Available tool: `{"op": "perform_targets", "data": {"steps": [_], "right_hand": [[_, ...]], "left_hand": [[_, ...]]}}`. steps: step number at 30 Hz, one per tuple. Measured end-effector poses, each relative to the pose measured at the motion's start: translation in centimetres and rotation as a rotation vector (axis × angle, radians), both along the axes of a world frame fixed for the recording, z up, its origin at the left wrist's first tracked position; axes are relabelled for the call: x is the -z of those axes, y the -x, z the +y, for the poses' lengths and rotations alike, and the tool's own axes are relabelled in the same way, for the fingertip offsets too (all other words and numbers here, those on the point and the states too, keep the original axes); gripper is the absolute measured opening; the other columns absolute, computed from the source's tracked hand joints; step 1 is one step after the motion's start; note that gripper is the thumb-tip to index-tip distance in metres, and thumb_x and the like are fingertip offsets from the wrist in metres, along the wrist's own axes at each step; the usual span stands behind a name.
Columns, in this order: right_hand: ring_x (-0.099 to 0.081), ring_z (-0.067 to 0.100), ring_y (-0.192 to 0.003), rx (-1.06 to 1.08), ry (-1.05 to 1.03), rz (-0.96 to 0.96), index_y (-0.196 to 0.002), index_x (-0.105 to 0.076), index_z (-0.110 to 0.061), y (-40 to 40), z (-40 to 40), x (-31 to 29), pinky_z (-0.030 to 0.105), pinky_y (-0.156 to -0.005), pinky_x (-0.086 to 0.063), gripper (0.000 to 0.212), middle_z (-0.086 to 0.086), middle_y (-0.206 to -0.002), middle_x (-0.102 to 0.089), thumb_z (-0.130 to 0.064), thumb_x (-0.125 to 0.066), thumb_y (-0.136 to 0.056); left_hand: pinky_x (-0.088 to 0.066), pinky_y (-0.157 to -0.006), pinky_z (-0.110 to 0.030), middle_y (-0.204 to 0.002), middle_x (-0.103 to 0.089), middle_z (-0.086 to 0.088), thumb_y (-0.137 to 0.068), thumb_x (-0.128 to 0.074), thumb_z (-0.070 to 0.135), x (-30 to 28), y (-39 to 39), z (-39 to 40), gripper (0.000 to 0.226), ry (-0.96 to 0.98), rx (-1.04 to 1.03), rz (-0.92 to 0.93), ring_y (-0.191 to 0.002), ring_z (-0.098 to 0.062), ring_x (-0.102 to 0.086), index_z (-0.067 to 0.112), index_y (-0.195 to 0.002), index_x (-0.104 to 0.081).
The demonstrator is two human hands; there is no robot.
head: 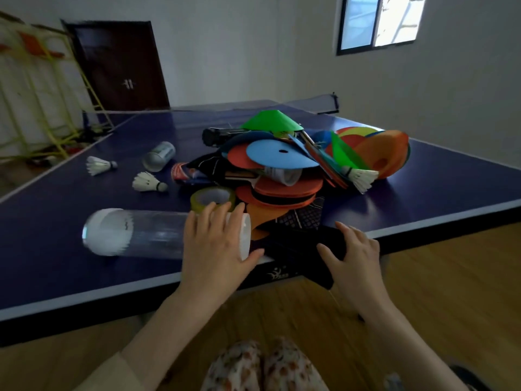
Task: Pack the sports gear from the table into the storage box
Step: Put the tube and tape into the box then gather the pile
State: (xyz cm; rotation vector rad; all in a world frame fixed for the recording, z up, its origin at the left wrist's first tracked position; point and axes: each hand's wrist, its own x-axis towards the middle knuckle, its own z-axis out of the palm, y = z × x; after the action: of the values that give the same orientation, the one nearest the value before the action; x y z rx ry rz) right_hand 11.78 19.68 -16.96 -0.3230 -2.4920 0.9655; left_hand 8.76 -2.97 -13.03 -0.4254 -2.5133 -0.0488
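A clear shuttlecock tube (146, 234) with white shuttlecocks inside lies on its side on the blue table-tennis table (56, 263). My left hand (214, 238) wraps over its near end by the white cap. My right hand (352, 252) rests on a black cloth or bag (298, 258) that hangs over the table edge. Behind lies a heap of gear: flat cones in blue (277, 153), green (270, 118) and orange (380, 153), red paddles (284, 190) and a tape roll (211, 197). No storage box is in view.
Two loose shuttlecocks (98, 165) (148, 182) and a short clear tube (159, 156) lie on the left part of the table. Another shuttlecock (361, 177) leans on the heap. The net (310, 104) spans the back. A yellow rack (42, 88) stands at left.
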Motion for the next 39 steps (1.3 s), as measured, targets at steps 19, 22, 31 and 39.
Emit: {"op": "perform_targets", "data": {"steps": [19, 22, 31, 39], "right_hand": [[-0.07, 0.016, -0.089, -0.078, 0.634, 0.251, -0.103, -0.057, -0.023, -1.7, 1.8, -1.9, 0.041, -0.077, -0.059, 0.007, 0.002, -0.097, -0.07, -0.027, -0.052, -0.099], [-0.068, 0.011, -0.091, -0.056, 0.692, 0.345, -0.101, -0.055, -0.026, -3.2, 3.0, -2.9, 0.026, -0.073, -0.056, 0.012, -0.001, -0.099, -0.068, -0.016, -0.049, -0.1], [-0.063, 0.023, -0.086, 0.046, 0.57, 0.421, -0.107, -0.062, -0.01, -11.5, 11.0, -3.1, 0.038, -0.076, -0.048, 0.016, 0.011, -0.098, -0.065, -0.009, -0.048, -0.098], [-0.066, 0.033, -0.087, 0.314, 0.464, 0.215, -0.094, -0.066, -0.024, -22.3, 18.5, 1.2, 0.053, -0.076, -0.053, 0.015, 0.006, -0.092, -0.07, -0.016, -0.054, -0.095]], "left_hand": [[-0.04, -0.095, -0.045, -0.126, -0.048, -0.003, -0.057, -0.08, 0.042, -0.9, -2.1, -1.5, 0.095, 0.183, 0.174, -0.023, -0.115, -0.027, -0.046, 0.026, -0.14, -0.036], [-0.038, -0.095, -0.044, -0.127, -0.047, -0.004, -0.059, -0.078, 0.042, -1.1, -3.7, 0.8, 0.093, 0.145, 0.251, 0.014, -0.115, -0.028, -0.045, 0.025, -0.14, -0.037], [-0.037, -0.097, -0.042, -0.133, -0.045, -0.004, -0.067, -0.072, 0.04, -2.3, -11.8, 10.9, 0.086, 0.002, 0.656, 0.057, -0.12, -0.026, -0.043, 0.025, -0.142, -0.034], [-0.035, -0.093, -0.038, -0.134, -0.046, 0.001, -0.071, -0.065, 0.062, -1.8, -19.0, 20.0, 0.086, -0.114, 1.022, 0.024, -0.118, -0.02, -0.043, 0.028, -0.142, -0.031]]}}
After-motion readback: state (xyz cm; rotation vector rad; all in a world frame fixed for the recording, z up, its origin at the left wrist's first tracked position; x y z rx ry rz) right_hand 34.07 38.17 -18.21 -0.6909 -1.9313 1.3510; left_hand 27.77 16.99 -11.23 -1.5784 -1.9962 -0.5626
